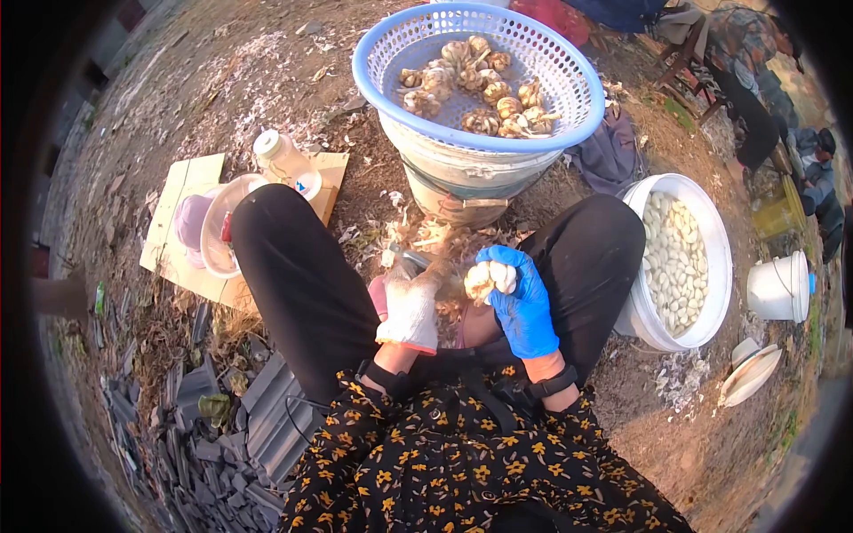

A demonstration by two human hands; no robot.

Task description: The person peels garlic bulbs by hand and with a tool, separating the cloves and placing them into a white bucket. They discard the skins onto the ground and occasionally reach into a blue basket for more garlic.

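Observation:
My left hand [410, 306], in a dirty white work glove, is closed around a metal blade-like tool [409, 259] whose grey end shows past the fingers. In a blue rubber glove, my right hand [524, 306] grips a garlic bulb [490, 279] with bare white cloves on one side. Both hands are between my knees, a short gap apart. Below them lie garlic skins [435, 235] on the ground. Straight ahead, several whole garlic bulbs [480, 122] sit in a blue plastic basket [373, 93] resting on a bucket [462, 182].
Right of my knee, a white bucket [721, 258] holds peeled garlic cloves [671, 258]. A smaller lidded bucket [775, 288] stands farther right. On cardboard [169, 249] at left are a plastic jar [283, 160] and a bowl [211, 233]. Broken roof tiles [275, 409] lie lower left. People [755, 80] sit upper right.

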